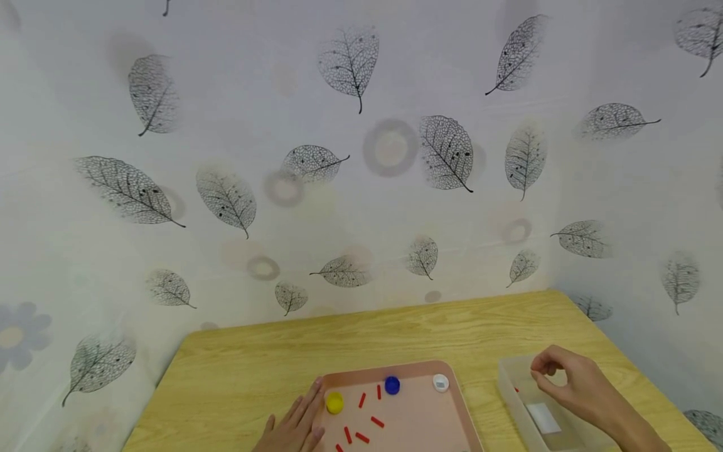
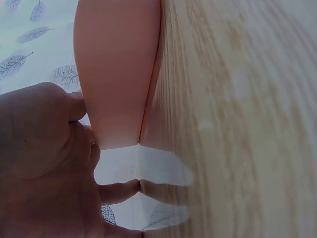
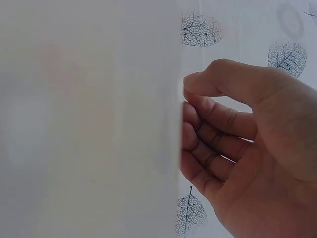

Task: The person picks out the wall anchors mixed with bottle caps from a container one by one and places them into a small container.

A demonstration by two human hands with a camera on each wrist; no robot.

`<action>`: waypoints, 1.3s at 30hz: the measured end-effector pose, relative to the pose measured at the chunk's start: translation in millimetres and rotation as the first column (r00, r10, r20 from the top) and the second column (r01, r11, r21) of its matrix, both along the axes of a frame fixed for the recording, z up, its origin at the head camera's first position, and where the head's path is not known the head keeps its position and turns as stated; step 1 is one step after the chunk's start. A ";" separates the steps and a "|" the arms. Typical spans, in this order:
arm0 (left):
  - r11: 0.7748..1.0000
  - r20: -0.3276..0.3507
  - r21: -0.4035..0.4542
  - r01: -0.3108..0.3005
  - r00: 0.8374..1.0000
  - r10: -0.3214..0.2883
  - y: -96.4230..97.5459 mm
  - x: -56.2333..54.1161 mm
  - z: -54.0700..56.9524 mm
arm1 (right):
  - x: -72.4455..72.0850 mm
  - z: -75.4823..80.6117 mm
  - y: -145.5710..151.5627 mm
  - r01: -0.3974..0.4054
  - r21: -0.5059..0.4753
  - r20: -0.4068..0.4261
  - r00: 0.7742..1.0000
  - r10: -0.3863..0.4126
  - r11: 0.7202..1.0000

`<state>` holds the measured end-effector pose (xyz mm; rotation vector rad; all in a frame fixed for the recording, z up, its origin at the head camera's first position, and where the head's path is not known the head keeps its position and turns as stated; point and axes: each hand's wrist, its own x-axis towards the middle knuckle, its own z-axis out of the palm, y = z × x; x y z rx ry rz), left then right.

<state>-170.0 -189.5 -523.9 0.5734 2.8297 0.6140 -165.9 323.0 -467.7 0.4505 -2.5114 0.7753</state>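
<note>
Left of the pink tray [image 1: 361, 378], the outstretched left hand [image 1: 292, 424] touches it, likely steadying; right of the tray, the right hand [image 1: 582, 388] curls, hold unclear.

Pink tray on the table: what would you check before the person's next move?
1. Left hand touching the pink tray: ok.
2. Yellow cap, blue cap and white cap inside the tray: ok.
3. Red sticks neatly lined up: not ok, they lie scattered.
4. Whole tray visible: not ok, the head view cuts off its near part.
5. Right hand at the translucent bin: ok.
6. Right hand holding something: cannot tell.
</note>
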 end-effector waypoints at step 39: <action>0.999 0.035 -0.017 0.033 0.999 -0.032 -1.8 -0.6 8.7 | -6.8 -18.7 -104.8 -0.504 -0.161 0.074 0.851 0.519 0.849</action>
